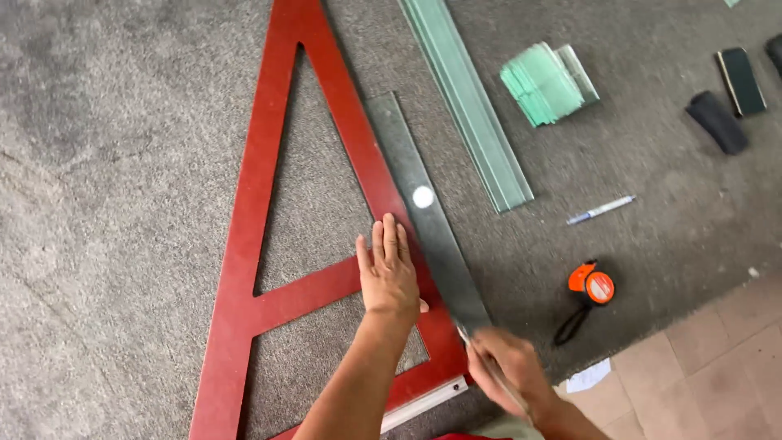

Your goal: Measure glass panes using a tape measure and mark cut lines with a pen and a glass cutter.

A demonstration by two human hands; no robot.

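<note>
A large red triangular square (261, 195) lies flat on grey carpet (106, 163). My left hand (388, 273) presses flat on its right arm, fingers together and extended. Along that arm's outer edge lies a narrow strip of glass (419, 212) with a bright light reflection on it. My right hand (505, 367) is closed around a thin tool (489, 365) whose tip meets the near end of the glass strip; the hand is motion-blurred.
Long stacked glass strips (472, 106) and a pile of short glass pieces (546, 81) lie further up. A pen (601, 209), an orange tape measure (591, 285), a dark roll (717, 122) and a dark rectangular block (741, 80) sit right. Tiled floor (700, 375) begins lower right.
</note>
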